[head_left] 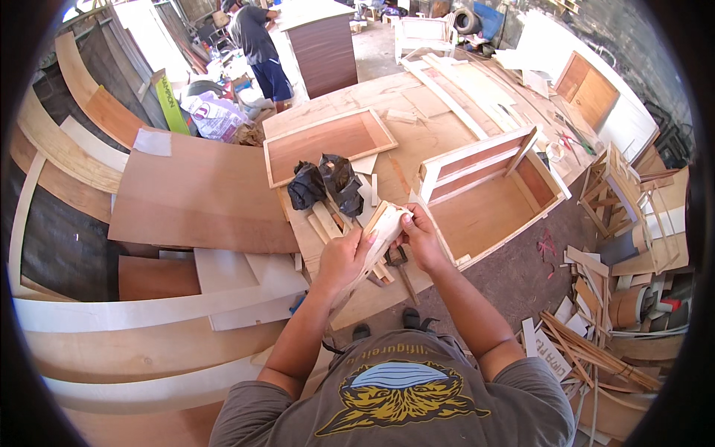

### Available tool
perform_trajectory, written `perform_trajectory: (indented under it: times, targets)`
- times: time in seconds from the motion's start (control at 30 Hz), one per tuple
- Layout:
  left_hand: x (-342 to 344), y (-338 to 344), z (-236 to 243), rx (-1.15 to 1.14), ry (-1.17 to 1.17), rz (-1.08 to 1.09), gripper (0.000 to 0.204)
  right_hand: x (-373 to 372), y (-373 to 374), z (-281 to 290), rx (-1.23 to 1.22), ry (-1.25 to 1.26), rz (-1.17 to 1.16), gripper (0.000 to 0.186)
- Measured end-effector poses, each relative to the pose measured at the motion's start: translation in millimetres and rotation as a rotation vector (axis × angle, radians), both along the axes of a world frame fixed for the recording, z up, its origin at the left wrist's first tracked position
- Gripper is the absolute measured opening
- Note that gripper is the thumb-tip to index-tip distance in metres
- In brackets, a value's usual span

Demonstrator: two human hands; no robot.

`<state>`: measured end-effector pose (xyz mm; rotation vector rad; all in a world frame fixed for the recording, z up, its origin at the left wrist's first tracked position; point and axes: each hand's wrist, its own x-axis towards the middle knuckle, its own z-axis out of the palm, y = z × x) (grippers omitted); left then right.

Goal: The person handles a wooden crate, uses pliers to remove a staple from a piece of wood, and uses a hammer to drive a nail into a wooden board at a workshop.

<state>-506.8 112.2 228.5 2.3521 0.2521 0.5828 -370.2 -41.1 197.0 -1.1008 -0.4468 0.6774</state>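
Note:
Both my hands grip a pale wooden piece [383, 231] held up over the near edge of the work table. My left hand [344, 257] is closed round its lower left side. My right hand [421, 237] holds its upper right end, thumb on top. Just beyond the piece, two black plastic bags [339, 184] sit on the table. Loose wood strips [325, 223] lie partly hidden under my hands, beside a dark metal tool that I cannot make out clearly. Right of my hands stands an open wooden box frame [484, 208].
A shallow wooden tray [328, 145] rests on the plywood table [298, 115]. Brown board [201, 194] and curved panels [149, 313] fill the left. Wood scraps [588, 320] are piled on the right floor. Another person [257, 48] stands at a brown cabinet [322, 52] at the back.

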Motion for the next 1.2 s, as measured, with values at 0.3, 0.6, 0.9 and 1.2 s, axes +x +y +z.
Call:
perform_trajectory:
  times: [0.3,0.6,0.9,1.2]
  targets:
    - [3.6,-3.6,21.2,-0.194,-0.125,-0.073,0.037,-12.5,3.1,10.3,0.078,-0.031,-0.042,0.021]
    - [7.5,-4.7,12.1,-0.201,-0.347,-0.048,0.027,-15.9,1.3,5.8,0.139,-0.121,0.048,0.019]
    - [6.9,-6.7,24.4,-0.150,-0.376,-0.095,0.024,-25.2,-1.2,2.4,0.155,-0.137,0.036,0.019]
    - [0.0,0.0,15.9,-0.126,-0.410,-0.035,0.019,-38.4,2.3,7.0,0.091,-0.188,0.035,0.024]
